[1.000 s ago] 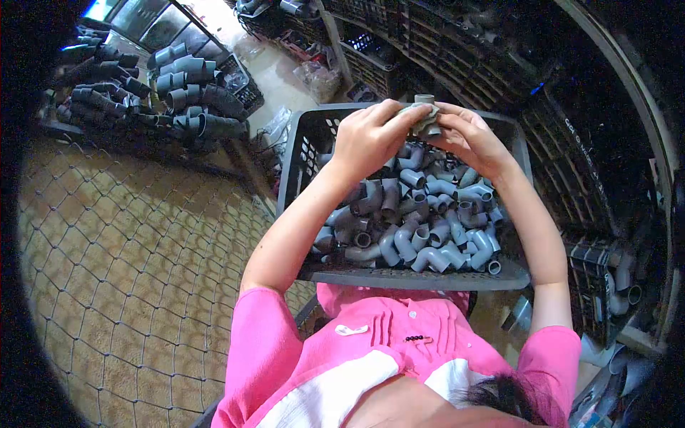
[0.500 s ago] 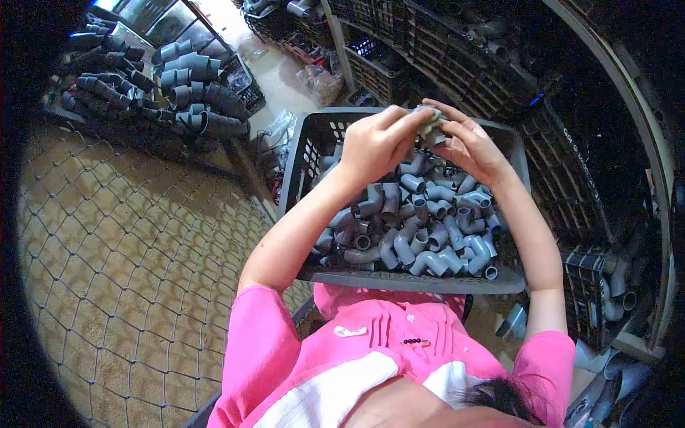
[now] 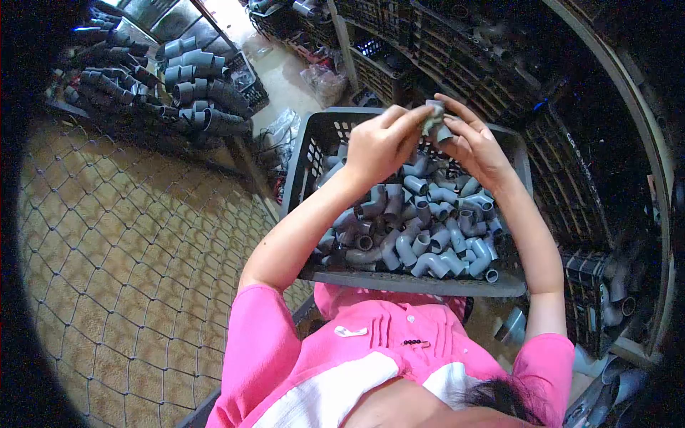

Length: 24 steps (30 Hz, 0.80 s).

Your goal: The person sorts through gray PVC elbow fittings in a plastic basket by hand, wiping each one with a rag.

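Above the far part of a dark plastic crate (image 3: 428,284), my two hands meet at a small grey pipe fitting (image 3: 445,134). My left hand (image 3: 384,143) pinches a crumpled greenish cloth (image 3: 432,121) against the fitting. My right hand (image 3: 477,146) holds the fitting from the right, thumb and fingers round it. Below them the crate holds a heap of grey elbow fittings (image 3: 432,264), lying in mixed directions.
Larger grey pipe fittings (image 3: 193,71) are stacked at the upper left behind a wire mesh fence (image 3: 128,271). Black crates (image 3: 471,64) line the shelves at the upper right. A clear plastic bag (image 3: 284,132) lies left of the crate.
The fitting and cloth have turned slightly between my hands, and my right index finger has lifted a little. The view has shifted slightly.
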Tool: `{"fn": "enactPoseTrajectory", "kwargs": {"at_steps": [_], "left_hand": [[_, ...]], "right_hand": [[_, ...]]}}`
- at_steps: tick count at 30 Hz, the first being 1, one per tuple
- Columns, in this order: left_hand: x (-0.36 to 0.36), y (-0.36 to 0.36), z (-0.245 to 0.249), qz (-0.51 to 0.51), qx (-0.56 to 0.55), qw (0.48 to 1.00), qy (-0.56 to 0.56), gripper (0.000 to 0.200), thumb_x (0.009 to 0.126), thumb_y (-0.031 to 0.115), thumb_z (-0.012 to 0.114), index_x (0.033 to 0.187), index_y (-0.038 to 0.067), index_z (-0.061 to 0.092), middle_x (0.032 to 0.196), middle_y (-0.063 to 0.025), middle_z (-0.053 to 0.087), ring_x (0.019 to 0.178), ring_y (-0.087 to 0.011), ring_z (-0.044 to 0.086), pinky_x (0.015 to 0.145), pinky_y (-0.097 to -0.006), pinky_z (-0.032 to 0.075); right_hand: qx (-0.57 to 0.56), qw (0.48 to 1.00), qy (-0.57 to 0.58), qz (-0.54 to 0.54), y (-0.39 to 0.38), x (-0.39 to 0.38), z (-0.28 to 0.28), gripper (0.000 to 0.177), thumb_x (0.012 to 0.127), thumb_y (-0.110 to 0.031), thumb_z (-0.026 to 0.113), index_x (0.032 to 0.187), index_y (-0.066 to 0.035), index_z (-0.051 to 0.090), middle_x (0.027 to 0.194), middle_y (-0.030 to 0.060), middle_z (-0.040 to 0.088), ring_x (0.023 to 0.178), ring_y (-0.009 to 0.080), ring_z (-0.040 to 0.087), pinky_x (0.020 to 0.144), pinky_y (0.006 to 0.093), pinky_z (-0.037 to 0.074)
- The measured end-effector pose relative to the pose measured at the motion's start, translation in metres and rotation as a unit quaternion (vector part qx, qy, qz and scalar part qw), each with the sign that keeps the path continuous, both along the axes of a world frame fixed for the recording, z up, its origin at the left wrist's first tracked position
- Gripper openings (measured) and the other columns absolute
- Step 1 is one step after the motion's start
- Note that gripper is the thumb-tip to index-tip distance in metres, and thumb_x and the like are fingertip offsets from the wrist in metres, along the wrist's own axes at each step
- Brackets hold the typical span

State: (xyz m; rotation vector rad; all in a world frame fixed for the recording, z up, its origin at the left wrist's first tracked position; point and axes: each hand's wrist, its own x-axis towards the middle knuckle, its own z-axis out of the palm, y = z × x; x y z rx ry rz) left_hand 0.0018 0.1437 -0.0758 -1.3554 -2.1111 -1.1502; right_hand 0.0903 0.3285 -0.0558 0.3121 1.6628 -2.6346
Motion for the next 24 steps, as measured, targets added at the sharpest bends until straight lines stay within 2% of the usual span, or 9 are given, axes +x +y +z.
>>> {"fn": "enactPoseTrajectory", "kwargs": {"at_steps": [5, 7, 9, 11, 15, 17, 19, 22, 24], "left_hand": [[0.005, 0.005, -0.007, -0.061, -0.013, 0.995, 0.073, 0.043, 0.082, 0.014, 0.069, 0.124, 0.019, 0.066, 0.085, -0.0067, 0.064, 0.065, -0.0281, 0.066, 0.055, -0.0384, 0.053], [0.0, 0.003, -0.003, -0.016, -0.012, 0.998, 0.066, 0.043, 0.082, 0.014, 0.069, 0.124, 0.019, 0.065, 0.085, -0.0064, 0.065, 0.066, -0.0286, 0.066, 0.056, -0.039, 0.053], [-0.004, 0.001, 0.0, 0.021, -0.001, 1.0, -0.003, 0.04, 0.085, 0.015, 0.068, 0.125, 0.02, 0.065, 0.09, -0.0069, 0.067, 0.07, -0.0304, 0.068, 0.058, -0.0404, 0.054], [-0.004, 0.0, -0.003, 0.021, -0.021, 0.999, -0.027, 0.039, 0.087, 0.014, 0.068, 0.125, 0.02, 0.065, 0.092, -0.008, 0.067, 0.071, -0.0313, 0.068, 0.059, -0.0403, 0.055], [0.004, 0.005, -0.008, -0.039, -0.016, 0.999, -0.011, 0.04, 0.088, 0.015, 0.067, 0.127, 0.019, 0.063, 0.092, -0.0082, 0.067, 0.071, -0.0309, 0.068, 0.058, -0.0408, 0.055], [0.001, 0.003, -0.005, -0.047, -0.043, 0.998, 0.0, 0.039, 0.088, 0.015, 0.067, 0.127, 0.019, 0.063, 0.091, -0.0089, 0.066, 0.07, -0.0319, 0.067, 0.058, -0.0411, 0.055], [-0.002, 0.0, 0.0, -0.026, -0.014, 0.999, -0.019, 0.041, 0.088, 0.013, 0.066, 0.129, 0.018, 0.062, 0.09, -0.0092, 0.066, 0.07, -0.0322, 0.067, 0.059, -0.0407, 0.055], [-0.006, -0.002, 0.004, 0.012, 0.012, 0.998, -0.065, 0.043, 0.089, 0.012, 0.065, 0.132, 0.018, 0.06, 0.091, -0.0099, 0.066, 0.073, -0.0329, 0.067, 0.061, -0.0407, 0.054], [-0.005, -0.001, -0.004, -0.002, 0.006, 0.998, -0.067, 0.043, 0.088, 0.012, 0.065, 0.131, 0.016, 0.06, 0.092, -0.0109, 0.066, 0.076, -0.0343, 0.067, 0.062, -0.0417, 0.055]], "right_hand": [[0.0, 1.0, -0.006, -0.031, 0.002, 0.0, -0.005, 0.043, 0.101, -0.013, 0.053, 0.143, -0.01, 0.048, 0.119, 0.0057, 0.065, 0.103, 0.0141, 0.065, 0.091, 0.0337, 0.054], [-0.024, 1.0, 0.002, -0.013, 0.0, -0.001, -0.012, 0.043, 0.101, -0.017, 0.055, 0.143, -0.009, 0.049, 0.121, 0.0037, 0.065, 0.106, 0.0136, 0.063, 0.094, 0.0344, 0.052], [-0.046, 0.999, 0.0, -0.001, -0.005, -0.003, -0.014, 0.044, 0.101, -0.018, 0.056, 0.143, -0.01, 0.048, 0.122, 0.0025, 0.064, 0.109, 0.0134, 0.062, 0.095, 0.0349, 0.051], [-0.036, 0.999, 0.004, 0.001, -0.006, -0.004, -0.016, 0.047, 0.1, -0.016, 0.058, 0.145, -0.012, 0.045, 0.125, 0.0016, 0.063, 0.113, 0.0133, 0.06, 0.096, 0.0355, 0.05], [-0.007, 1.0, 0.017, -0.007, 0.001, 0.002, -0.014, 0.051, 0.1, -0.013, 0.056, 0.149, -0.014, 0.041, 0.126, 0.0036, 0.062, 0.114, 0.0134, 0.06, 0.097, 0.0358, 0.05], [-0.013, 1.0, 0.017, -0.001, -0.002, 0.002, -0.008, 0.052, 0.1, -0.012, 0.055, 0.15, -0.014, 0.039, 0.128, 0.0047, 0.062, 0.114, 0.0137, 0.06, 0.097, 0.0362, 0.05], [-0.024, 1.0, 0.013, 0.008, -0.004, 0.001, -0.004, 0.054, 0.1, -0.011, 0.055, 0.151, -0.014, 0.038, 0.129, 0.0057, 0.061, 0.114, 0.0143, 0.06, 0.098, 0.0366, 0.05], [-0.031, 0.999, 0.02, 0.036, -0.003, -0.002, -0.01, 0.05, 0.1, -0.011, 0.054, 0.148, -0.012, 0.042, 0.131, 0.0056, 0.061, 0.114, 0.0154, 0.061, 0.098, 0.037, 0.05], [-0.017, 0.999, -0.003, 0.034, -0.001, 0.0, -0.01, 0.044, 0.101, -0.01, 0.052, 0.145, -0.009, 0.047, 0.13, 0.0063, 0.061, 0.113, 0.016, 0.061, 0.097, 0.0371, 0.051]]}}
